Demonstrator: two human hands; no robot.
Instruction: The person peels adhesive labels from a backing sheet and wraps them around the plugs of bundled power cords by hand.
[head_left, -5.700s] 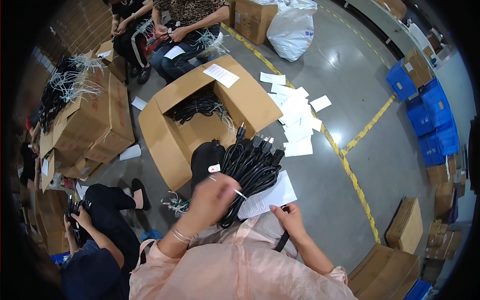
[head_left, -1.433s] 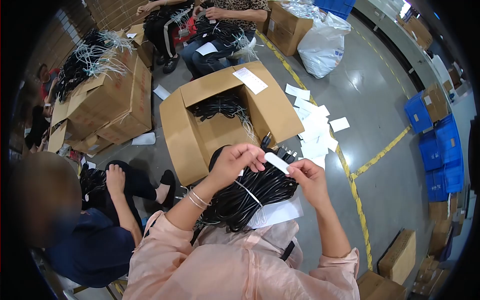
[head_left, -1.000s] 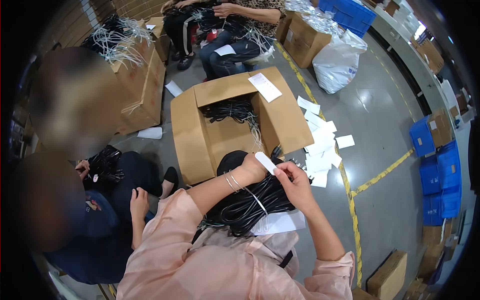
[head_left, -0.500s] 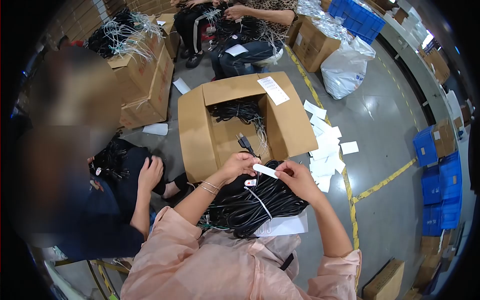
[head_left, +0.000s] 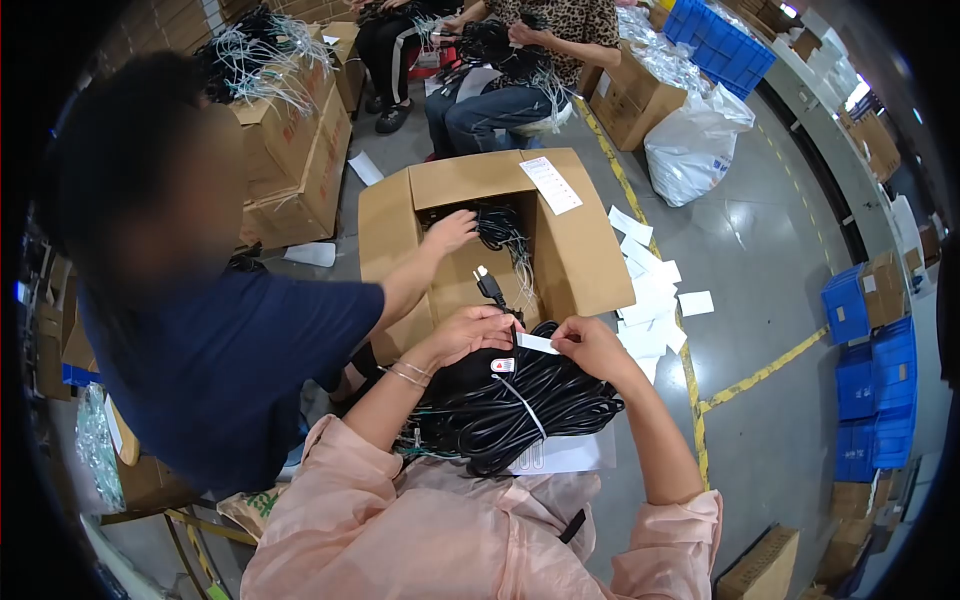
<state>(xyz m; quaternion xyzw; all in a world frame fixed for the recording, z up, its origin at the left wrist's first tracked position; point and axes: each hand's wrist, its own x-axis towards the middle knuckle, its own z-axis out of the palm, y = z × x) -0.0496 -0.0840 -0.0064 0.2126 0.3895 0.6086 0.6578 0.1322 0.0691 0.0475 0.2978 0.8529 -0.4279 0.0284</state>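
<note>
White label (head_left: pixel 538 343) held against a black cord (head_left: pixel 515 338) by two hands close together.
Left hand (head_left: pixel 472 333) pinches the cord below its plug (head_left: pixel 489 286); right hand (head_left: pixel 592 348) pinches the label's right end, above the cable bundle (head_left: pixel 500 425), near the box's (head_left: pixel 380 235) near edge.

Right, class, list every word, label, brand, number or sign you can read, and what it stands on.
Nothing here is legible.
Held strip: no print seen.
Printed sheet on the open box: too small.
Tag among the black cords: red mark, lettering too small.
White bag: blue print, blurred.
Stacked cartons: reddish print, blurred.
Blue bins: pale marks, too small.
</note>
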